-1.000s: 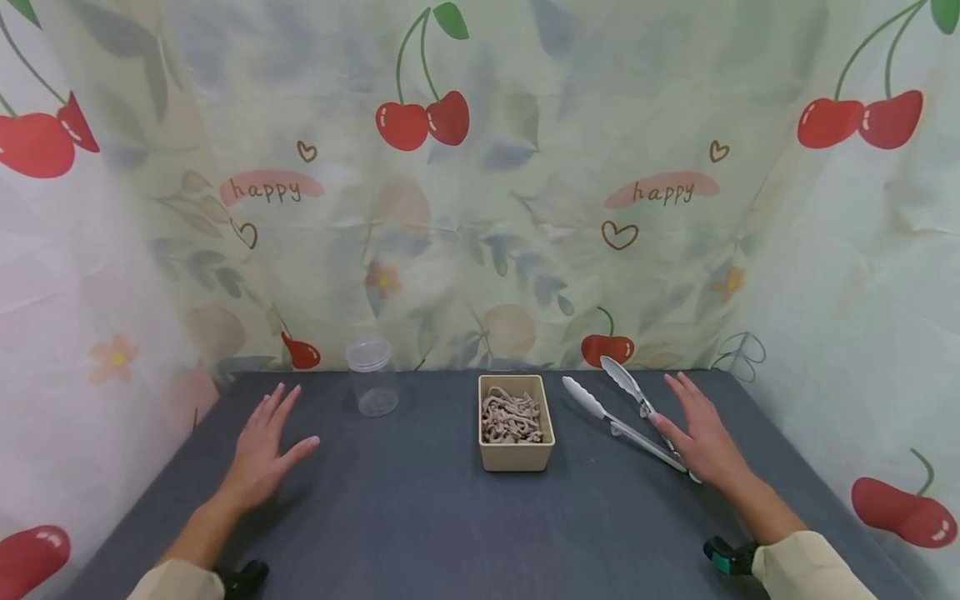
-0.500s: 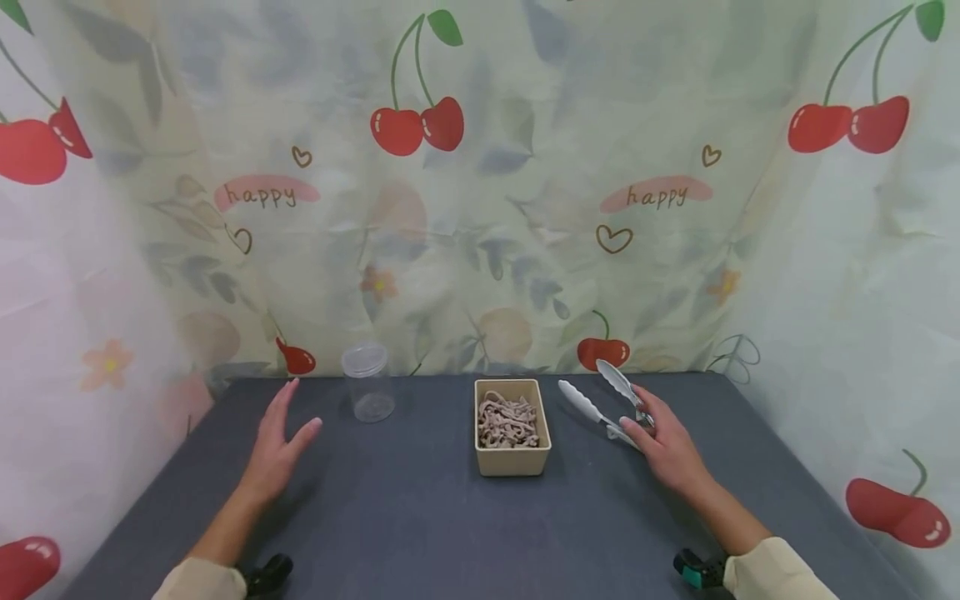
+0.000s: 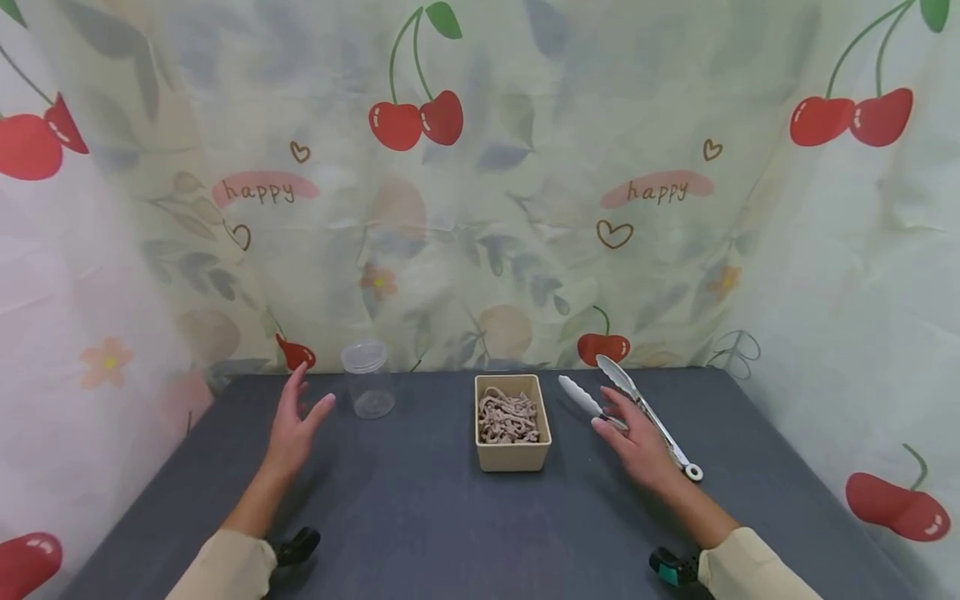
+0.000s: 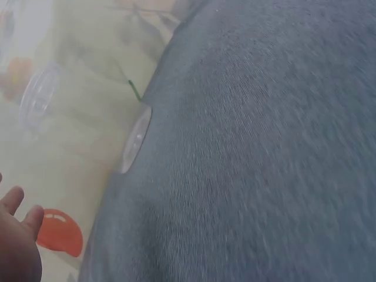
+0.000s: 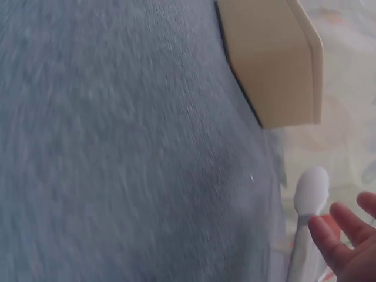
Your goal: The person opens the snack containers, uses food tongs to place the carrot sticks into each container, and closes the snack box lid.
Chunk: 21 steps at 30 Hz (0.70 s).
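Observation:
My left hand (image 3: 292, 429) reaches forward with loose fingers and thumb apart, just left of a clear plastic jar (image 3: 371, 387) with a lid. Nothing is in it. In the left wrist view the hand (image 4: 17, 249) shows at the lower left corner, apart from the jar base (image 4: 136, 142). Spread-toed metal tongs (image 3: 579, 395) with pale scalloped tips lie at the right. Over their left arm hovers my right hand (image 3: 636, 442), fingers spread, covering part of it. The right wrist view has its fingers (image 5: 329, 241) beside one tong tip (image 5: 312, 191), not curled round it.
A beige rectangular box (image 3: 513, 458) holding a heap of greyish-brown strips (image 3: 508, 417) stands between the jar and the tongs. Dark cloth (image 3: 435, 533) covers the table. A printed cherry curtain (image 3: 480, 250) hangs behind and along both sides.
My left hand has moved right, closer to the jar. My right hand has moved left across the tongs, from near their hinge end toward the left arm. The tongs, jar and box stay put.

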Tool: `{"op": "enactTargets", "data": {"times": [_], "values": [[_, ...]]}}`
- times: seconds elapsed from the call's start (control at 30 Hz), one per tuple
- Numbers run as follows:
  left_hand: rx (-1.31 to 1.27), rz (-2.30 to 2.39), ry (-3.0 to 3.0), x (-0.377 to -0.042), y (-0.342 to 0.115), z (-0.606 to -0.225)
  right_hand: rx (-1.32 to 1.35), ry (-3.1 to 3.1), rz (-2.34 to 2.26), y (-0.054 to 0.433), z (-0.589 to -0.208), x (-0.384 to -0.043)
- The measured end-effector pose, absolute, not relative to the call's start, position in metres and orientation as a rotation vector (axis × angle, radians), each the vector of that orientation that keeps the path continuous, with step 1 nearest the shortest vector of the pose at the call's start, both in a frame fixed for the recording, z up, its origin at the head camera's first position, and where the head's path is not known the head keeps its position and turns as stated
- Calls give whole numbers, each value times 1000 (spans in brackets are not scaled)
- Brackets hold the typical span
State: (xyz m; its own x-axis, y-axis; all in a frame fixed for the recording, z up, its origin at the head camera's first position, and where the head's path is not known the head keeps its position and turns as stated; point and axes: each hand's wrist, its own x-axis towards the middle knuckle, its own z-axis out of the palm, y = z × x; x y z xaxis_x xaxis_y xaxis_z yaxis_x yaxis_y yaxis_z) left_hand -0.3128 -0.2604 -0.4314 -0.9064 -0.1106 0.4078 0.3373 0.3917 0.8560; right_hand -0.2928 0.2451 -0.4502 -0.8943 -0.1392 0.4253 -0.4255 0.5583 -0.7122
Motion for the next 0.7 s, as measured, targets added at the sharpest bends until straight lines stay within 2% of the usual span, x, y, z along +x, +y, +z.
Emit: {"op": "enactTargets", "data": {"times": [0.7], "values": [[47, -1630, -2357, -355, -232, -428, 438, -2671, 1434, 196, -454, -301]]}}
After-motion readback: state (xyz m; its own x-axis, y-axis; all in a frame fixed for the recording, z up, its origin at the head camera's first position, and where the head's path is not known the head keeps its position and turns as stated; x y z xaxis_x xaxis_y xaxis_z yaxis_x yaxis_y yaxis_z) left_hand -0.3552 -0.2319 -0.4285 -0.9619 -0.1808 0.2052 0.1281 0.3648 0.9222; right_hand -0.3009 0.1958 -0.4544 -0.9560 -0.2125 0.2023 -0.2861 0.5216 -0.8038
